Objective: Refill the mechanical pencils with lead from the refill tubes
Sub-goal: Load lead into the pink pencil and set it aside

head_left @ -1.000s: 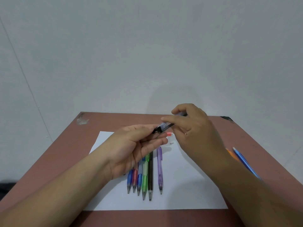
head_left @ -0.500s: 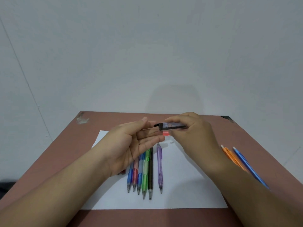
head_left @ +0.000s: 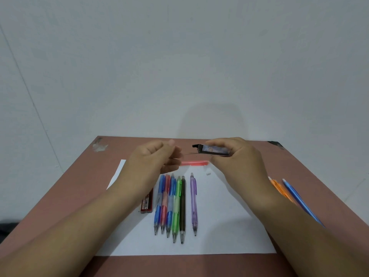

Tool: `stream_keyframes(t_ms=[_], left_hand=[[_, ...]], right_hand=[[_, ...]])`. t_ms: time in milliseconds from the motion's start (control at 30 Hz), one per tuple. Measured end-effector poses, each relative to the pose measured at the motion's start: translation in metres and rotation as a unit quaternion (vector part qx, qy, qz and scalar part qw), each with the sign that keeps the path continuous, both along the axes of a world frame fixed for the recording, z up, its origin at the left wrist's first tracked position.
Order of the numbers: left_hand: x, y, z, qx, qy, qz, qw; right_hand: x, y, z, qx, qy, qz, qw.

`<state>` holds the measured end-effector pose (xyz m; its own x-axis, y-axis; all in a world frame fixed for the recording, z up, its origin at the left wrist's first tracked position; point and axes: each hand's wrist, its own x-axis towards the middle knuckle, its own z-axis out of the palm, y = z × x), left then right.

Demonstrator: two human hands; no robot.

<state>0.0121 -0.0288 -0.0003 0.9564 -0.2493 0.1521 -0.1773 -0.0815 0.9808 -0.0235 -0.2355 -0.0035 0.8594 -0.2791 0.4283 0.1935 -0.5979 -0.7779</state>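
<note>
On the reddish-brown surface [head_left: 60,196], a white paper sheet [head_left: 219,236] lies centred, its left edge partly under the left forearm. The left hand [head_left: 153,158] hovers above the sheet's far-left part, fingers curled, pinching a thin dark lead [head_left: 188,154]. Below it, a red lead refill tube [head_left: 147,202] lies on the sheet, just beside a tight row of mechanical pencils [head_left: 171,204] in blue, red, green and black; a purple mechanical pencil [head_left: 193,202] lies slightly apart, with bare paper to its right. The right hand [head_left: 237,156] grips a dark transparent lead refill tube [head_left: 213,150] level above a pink pencil barrel [head_left: 193,163]. Orange [head_left: 279,188] and blue [head_left: 295,196] pencils lie near the surface's right edge.
</note>
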Motion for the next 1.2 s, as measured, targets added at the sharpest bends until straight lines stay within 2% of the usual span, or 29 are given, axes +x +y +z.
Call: stream_keyframes(t_ms=[133, 333, 633, 833, 933, 1000, 1200], left_hand=[[-0.004, 0.0, 0.001, 0.084, -0.083, 0.019, 0.993], [-0.005, 0.0, 0.0, 0.16, -0.127, 0.047, 0.978], [-0.004, 0.002, 0.0, 0.163, -0.185, 0.067, 0.967], [0.004, 0.012, 0.004, 0.164, -0.254, 0.107, 0.947], [0.007, 0.016, 0.005, 0.13, -0.249, 0.128, 0.951], [0.007, 0.017, 0.005, 0.098, -0.241, 0.117, 0.959], [0.001, 0.011, 0.004, 0.111, -0.287, 0.045, 0.95]], right_hand=[[-0.001, 0.0, 0.001, 0.015, -0.002, -0.001, 1.0], [-0.003, 0.002, 0.003, 0.012, 0.001, 0.0, 1.0], [0.0, -0.002, 0.0, 0.027, 0.002, -0.012, 1.0], [0.0, -0.007, 0.0, 0.04, 0.008, -0.021, 0.999], [0.001, -0.007, 0.0, 0.056, 0.014, -0.024, 0.998], [0.0, -0.006, 0.001, 0.071, 0.018, -0.024, 0.997], [-0.005, 0.001, 0.004, 0.062, 0.021, -0.01, 0.998]])
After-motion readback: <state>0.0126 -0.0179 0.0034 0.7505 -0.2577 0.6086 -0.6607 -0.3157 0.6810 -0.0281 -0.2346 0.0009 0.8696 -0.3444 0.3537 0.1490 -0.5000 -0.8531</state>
